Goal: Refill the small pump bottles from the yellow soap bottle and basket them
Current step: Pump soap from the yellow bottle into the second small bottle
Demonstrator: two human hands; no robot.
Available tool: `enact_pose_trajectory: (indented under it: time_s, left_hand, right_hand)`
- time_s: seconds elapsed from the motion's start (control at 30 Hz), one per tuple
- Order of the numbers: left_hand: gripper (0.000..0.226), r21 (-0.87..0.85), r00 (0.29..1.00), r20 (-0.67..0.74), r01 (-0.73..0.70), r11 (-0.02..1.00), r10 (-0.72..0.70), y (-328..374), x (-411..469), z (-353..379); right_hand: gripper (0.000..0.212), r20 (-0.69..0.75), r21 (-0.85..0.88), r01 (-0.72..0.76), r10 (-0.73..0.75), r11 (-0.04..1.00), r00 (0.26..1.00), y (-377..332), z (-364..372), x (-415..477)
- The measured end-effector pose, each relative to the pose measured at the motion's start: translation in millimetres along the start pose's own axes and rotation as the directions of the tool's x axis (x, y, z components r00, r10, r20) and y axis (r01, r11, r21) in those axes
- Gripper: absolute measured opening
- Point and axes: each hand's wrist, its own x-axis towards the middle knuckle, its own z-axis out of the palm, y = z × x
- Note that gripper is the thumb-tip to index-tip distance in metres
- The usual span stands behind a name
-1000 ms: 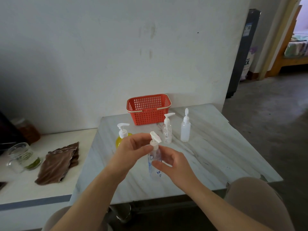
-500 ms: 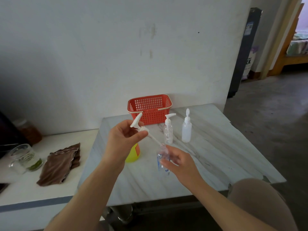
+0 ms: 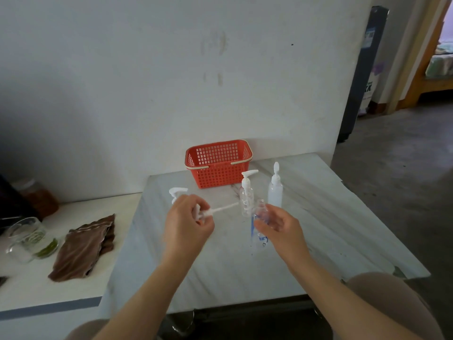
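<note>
Two pump bottles stand upright on the desk [image 3: 331, 231], just in front of the basket [image 3: 218, 168]: a clear bottle [image 3: 246, 196] with its white spout turned right, and a frosted bottle [image 3: 275, 191] just beside it on the right. The basket is red mesh with pale handles folded along the rim, and it sits at the desk's far edge against the wall.

A third, open bottle [image 3: 260, 217] is in the right hand [image 3: 282, 229], whose fingers curl round its body above the middle of the desk. It is small and clear, with blue print down its side and a bare neck with no pump. How full it is cannot be told.

The left hand [image 3: 186, 224] pinches a loose pump [image 3: 207, 212]. Its thin tube [image 3: 225, 208] points right, and the tip is apart from the open neck. Behind this hand a white spout [image 3: 177, 192] shows, but the hand hides the bottle under it.

On the lower desk [image 3: 98, 209] at left lie a brown cloth [image 3: 83, 246] and a glass jar [image 3: 27, 239].
</note>
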Motion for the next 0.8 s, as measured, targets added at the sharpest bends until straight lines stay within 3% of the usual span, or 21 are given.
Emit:
enact_pose_trajectory:
  time_s: [0.2, 0.37, 0.53, 0.8]
  left_hand:
    - [0.027, 0.183, 0.979, 0.027, -0.205, 0.961, 0.204, -22, 1, 63]
    - [0.025, 0.278, 0.993, 0.054, -0.12, 0.953, 0.109, -35, 20, 110]
    - [0.015, 0.263, 0.996, 0.083, 0.008, 0.965, -0.031, -44, 37, 141]
    - [0.02, 0.225, 0.987, 0.136, 0.058, 0.973, -0.091, -56, 33, 144]
  right_hand:
    - [0.034, 0.0, 0.03, 0.015, -0.015, 0.999, 1.0, 1, 1, 22]
    - [0.036, 0.002, 0.043, 0.018, -0.018, 0.999, 1.0, 10, 4, 33]
    - [0.039, 0.025, 0.005, 0.021, -0.021, 1.0, 0.999, 14, 2, 42]
    - [0.039, 0.053, -0.104, 0.047, -0.042, 0.994, 0.998, 13, 2, 37]
